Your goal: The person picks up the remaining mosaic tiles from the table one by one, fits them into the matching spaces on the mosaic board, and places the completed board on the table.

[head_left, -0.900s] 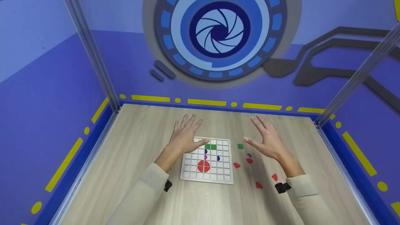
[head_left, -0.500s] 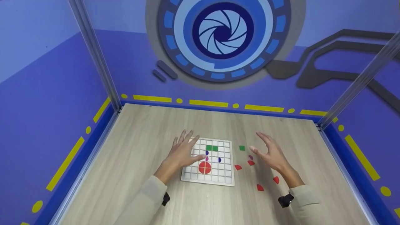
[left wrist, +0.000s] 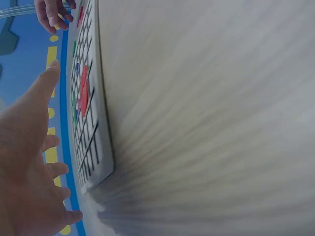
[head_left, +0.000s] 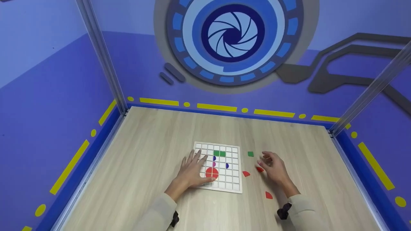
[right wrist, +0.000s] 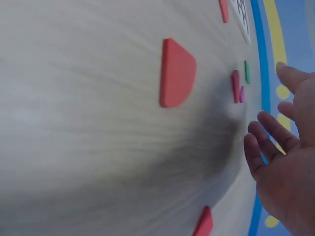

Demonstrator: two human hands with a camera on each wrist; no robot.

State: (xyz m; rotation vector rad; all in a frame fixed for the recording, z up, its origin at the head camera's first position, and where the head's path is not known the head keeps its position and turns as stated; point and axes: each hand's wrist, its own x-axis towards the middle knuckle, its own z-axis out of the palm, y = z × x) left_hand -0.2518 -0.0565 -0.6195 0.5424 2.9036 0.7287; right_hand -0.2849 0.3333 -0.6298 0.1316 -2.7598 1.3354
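Board, white and gridded, lies flat near the middle of the pale wooden tabletop. On it sit a red circle crossed by grid lines, two green squares side by side, a magenta half-round just below a dark blue half-round, and another dark blue half-round farther right.

The left hand is over the board's left side, fingers spread, its thumb at the lower edge of the red circle; whether it touches is unclear.

Right of the board lie a loose green square and several rounded red pieces. The right hand is above one of these, fingers loosely bent and holding nothing; the right wrist view shows a small magenta piece beside a red one.

Beige sleeves and dark wrist devices follow. Blue walls with yellow dashes and metal posts enclose the tabletop.
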